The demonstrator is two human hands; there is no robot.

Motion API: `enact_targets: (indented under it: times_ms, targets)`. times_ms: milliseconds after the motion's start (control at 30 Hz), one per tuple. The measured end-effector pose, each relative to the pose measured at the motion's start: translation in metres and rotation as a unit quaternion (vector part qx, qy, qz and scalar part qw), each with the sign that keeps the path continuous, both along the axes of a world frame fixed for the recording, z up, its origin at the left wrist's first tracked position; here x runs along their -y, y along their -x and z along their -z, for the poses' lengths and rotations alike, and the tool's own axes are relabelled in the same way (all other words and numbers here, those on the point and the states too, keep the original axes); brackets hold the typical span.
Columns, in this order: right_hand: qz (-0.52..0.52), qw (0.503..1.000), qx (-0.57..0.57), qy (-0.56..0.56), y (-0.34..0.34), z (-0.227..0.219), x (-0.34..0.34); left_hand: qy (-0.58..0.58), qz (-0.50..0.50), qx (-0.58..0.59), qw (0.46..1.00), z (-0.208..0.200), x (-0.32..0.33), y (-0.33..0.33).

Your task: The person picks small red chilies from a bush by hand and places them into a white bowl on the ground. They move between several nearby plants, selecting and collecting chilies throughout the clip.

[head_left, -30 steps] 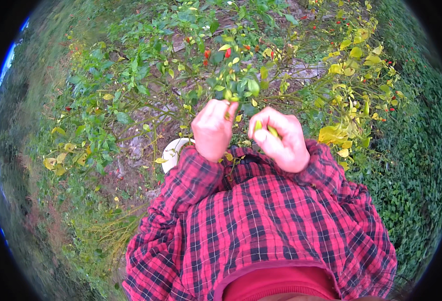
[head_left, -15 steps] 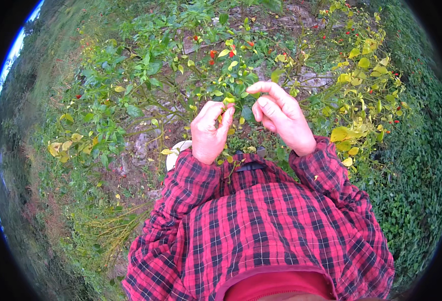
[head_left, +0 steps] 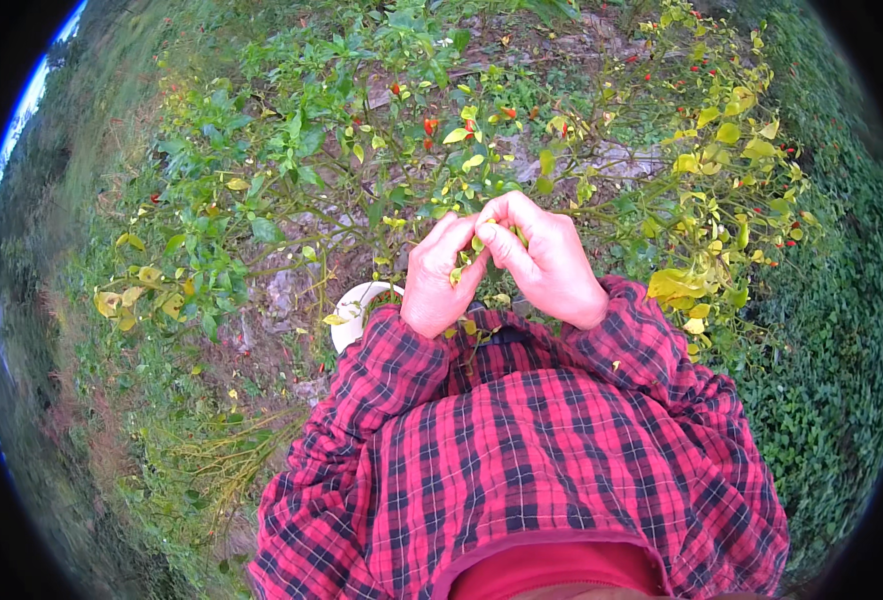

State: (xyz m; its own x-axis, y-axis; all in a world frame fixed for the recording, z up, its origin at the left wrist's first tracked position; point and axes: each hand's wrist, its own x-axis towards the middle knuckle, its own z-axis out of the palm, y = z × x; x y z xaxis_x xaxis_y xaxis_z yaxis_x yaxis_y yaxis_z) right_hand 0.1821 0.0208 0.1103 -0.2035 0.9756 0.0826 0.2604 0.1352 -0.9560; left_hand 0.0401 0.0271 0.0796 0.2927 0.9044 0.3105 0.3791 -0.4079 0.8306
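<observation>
Yellow-green piece (head_left: 478,243) is between the two hands, right at the meeting of the fingertips. Pepper or leaf: can't tell, mostly covered. Long axis hidden too, so no call on its angle.

Right hand (head_left: 549,262) is the nearer one: thumb and forefinger clamped on the piece, thumb lying over it. From the right palm, the piece lies left and slightly up.

Left hand (head_left: 441,278) comes in from the other side, fingertips bunched against or just beside the right ones. From the left palm, the piece is up and to the right. Can't tell if the left grip is clamped on it or only closed near it. A second yellow-green bit (head_left: 455,276) shows at the left thumb; can't tell if it's pinched.

Further out: pepper bush (head_left: 296,130) spreads beyond and around both hands, with red peppers (head_left: 429,127) up ahead, well apart from the fingers. Yellow leaves (head_left: 677,285) off to the right. White container (head_left: 352,312) sits left of the left wrist, partly hidden by the plaid sleeve (head_left: 389,350).
</observation>
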Motion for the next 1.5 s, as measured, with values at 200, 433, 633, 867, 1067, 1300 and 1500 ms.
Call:
enact_targets:
  times_ms: [200, 433, 633, 867, 1067, 1300, 1500]
  targets:
    - [-0.177, 0.853, -0.401, 0.283, -0.008, -0.019, 0.017, 0.047, -0.075, 0.084, 0.993, 0.004, -0.010, 0.024]
    - [-0.066, 0.902, -0.360, 0.229, -0.020, -0.005, -0.010, 0.001, -0.009, 0.012, 1.000, 0.002, -0.007, 0.026]
    - [-0.014, 0.908, -0.371, 0.195, -0.019, -0.004, -0.022, 0.067, -0.018, 0.037, 0.997, 0.003, -0.002, 0.022]
    - [0.074, 0.971, 0.102, -0.205, 0.005, 0.000, -0.017, 0.011, -0.019, 0.024, 0.999, 0.003, 0.005, 0.020]
    - [-0.003, 0.964, -0.242, 0.109, -0.003, -0.002, -0.007, 0.007, -0.018, -0.012, 1.000, -0.005, 0.017, 0.036]
    - [-0.039, 0.951, -0.289, 0.103, 0.003, -0.031, 0.002, 0.007, -0.053, 0.052, 0.997, 0.005, 0.033, 0.053]
    - [-0.142, 0.862, -0.439, 0.213, -0.028, -0.029, -0.038, 0.008, -0.204, 0.119, 0.972, 0.022, 0.056, 0.085]
